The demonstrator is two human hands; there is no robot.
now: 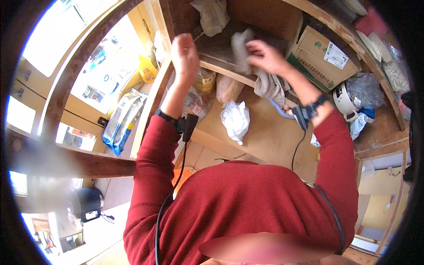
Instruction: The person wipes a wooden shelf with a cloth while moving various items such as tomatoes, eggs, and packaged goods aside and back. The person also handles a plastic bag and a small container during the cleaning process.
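My right hand (265, 58) is raised at a wooden shelf, blurred by motion, with its fingers at a grey cloth (242, 49); whether they grip it is unclear. Another greyish cloth (270, 87) hangs over the shelf's front edge below that hand. At the shelf's left end, my left hand (186, 54) is raised beside the wooden upright, its fingers curled; no object shows in it. Below the shelf edge, a knotted white plastic bag (236, 121) lies on a brown surface, near a bag with pale brown contents (228, 88) and a jar with a yellow label (204, 81).
A cardboard box (323, 59) bearing writing stands on the shelf at right, beside a white pot (345, 99) and clear plastic bags (364, 89). A plastic bag (212, 16) sits at the shelf's back. Wooden uprights (154, 106) border the left side; a yellow bottle (146, 69) stands beyond.
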